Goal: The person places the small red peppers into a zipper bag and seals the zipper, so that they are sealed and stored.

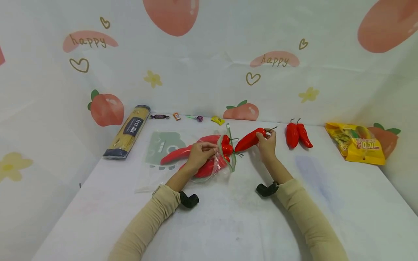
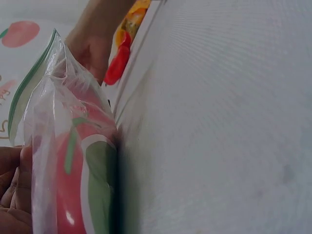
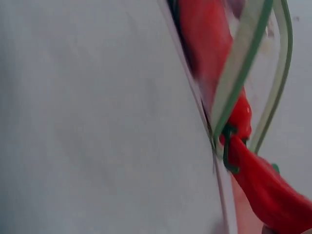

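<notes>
A clear zip bag [image 1: 143, 181] with a green seal and a printed cartoon figure lies on the table, its mouth spread toward the right. Several red peppers [image 1: 176, 155] are inside, some with stems poking out at the opening. My left hand [image 1: 200, 155] pinches the bag's upper layer near the mouth; in the left wrist view its fingers [image 2: 14, 185] touch the plastic. My right hand [image 1: 267, 144] grips a red pepper [image 1: 249, 140] by its stem end, the tip pointing at the bag's opening. In the right wrist view that pepper [image 3: 268, 190] has its tip beside the stems at the green seal [image 3: 243, 63].
Two more red peppers [image 1: 292, 136] lie right of my right hand. A yellow snack bag [image 1: 356, 143] is at far right, a spaghetti pack [image 1: 128, 132] at left. Along the back are a purple-wrapped candy [image 1: 159, 116], an orange candy [image 1: 176, 116], a lollipop [image 1: 199, 118] and a yellow candy [image 1: 217, 120].
</notes>
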The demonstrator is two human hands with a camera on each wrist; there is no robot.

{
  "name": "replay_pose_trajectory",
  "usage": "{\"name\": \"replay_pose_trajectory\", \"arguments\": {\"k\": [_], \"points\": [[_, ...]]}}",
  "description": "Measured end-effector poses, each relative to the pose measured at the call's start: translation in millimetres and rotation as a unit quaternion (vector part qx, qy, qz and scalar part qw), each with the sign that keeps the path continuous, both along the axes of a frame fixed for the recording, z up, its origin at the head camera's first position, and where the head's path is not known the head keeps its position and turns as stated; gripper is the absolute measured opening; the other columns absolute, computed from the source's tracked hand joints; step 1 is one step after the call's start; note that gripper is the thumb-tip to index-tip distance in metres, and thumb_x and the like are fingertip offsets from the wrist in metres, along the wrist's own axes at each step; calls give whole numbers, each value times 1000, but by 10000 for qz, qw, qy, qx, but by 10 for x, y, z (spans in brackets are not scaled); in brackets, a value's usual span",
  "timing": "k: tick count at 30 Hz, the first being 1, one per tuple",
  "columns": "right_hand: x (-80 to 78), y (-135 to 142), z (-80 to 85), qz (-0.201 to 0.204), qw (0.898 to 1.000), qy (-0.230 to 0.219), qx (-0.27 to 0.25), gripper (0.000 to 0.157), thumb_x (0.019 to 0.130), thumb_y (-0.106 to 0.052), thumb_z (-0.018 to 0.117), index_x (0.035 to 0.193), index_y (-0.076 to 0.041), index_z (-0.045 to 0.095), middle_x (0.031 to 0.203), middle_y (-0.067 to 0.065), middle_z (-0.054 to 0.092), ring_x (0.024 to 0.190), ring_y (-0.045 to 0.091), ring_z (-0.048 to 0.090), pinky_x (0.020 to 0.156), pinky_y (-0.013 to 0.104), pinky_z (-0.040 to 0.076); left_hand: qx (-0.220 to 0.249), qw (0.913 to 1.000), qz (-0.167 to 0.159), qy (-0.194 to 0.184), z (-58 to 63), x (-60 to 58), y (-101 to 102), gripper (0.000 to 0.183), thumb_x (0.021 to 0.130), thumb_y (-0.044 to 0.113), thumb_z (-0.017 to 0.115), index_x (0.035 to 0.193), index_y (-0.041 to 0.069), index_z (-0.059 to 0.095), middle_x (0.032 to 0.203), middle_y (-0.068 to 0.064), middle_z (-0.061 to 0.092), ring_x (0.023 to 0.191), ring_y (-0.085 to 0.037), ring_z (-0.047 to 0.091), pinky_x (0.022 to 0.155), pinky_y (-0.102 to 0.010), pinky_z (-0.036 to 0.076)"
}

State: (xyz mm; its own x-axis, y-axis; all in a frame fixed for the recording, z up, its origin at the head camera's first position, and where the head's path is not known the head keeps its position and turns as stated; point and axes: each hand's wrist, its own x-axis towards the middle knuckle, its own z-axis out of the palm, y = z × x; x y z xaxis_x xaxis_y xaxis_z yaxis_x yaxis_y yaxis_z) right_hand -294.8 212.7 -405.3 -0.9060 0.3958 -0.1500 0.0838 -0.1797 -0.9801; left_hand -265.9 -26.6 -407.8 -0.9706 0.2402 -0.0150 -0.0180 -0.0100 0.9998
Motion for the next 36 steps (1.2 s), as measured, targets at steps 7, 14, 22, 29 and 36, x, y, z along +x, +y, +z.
{"name": "replay_pose_trajectory", "arguments": {"k": [7, 14, 22, 29, 36], "points": [[138, -181, -137, 148, 9997, -182, 26, 46, 93, -22, 51, 131, -6, 30, 109, 5, 46, 93, 8, 51, 81, 15, 48, -55, 9998, 78, -159, 10, 0, 32, 17, 86, 4, 60, 101, -3, 66, 88, -9, 70, 69, -6, 63, 66, -18, 55], [192, -228, -221, 316, 9990, -22, -319, 29, 95, -17, 50, 114, 4, 51, 92, -5, 54, 82, 1, 54, 78, 10, 50, -25, 9999, 42, -148, -26, -10, 31, 19, 85, 7, 63, 102, -2, 66, 85, -4, 68, 70, -5, 63, 68, -19, 56], [236, -305, -224, 1569, 9825, -132, 992, 22, 86, -13, 63, 99, 4, 63, 76, -12, 62, 73, 2, 56, 68, 12, 51, -13, 9999, 102, 6, -17, -16, 26, 18, 85, 4, 61, 101, -3, 67, 89, -8, 69, 71, -5, 63, 67, -19, 56], [222, -299, -224, 2069, 9579, 294, 1967, 36, 86, -22, 65, 106, 7, 63, 90, 2, 70, 77, -1, 60, 73, 14, 53, -69, 9998, 137, -80, 8, -16, 18, 18, 85, 5, 62, 101, -2, 67, 91, -9, 70, 70, -5, 64, 67, -19, 56], [68, 7, -223, 984, 9802, 912, 1453, 36, 92, -17, 55, 120, 5, 56, 122, 24, 56, 92, -3, 58, 87, 15, 49, -64, 9999, 125, -62, -2, -22, 18, 18, 85, 7, 63, 101, -1, 67, 90, -9, 70, 70, -6, 64, 68, -21, 56]]}}
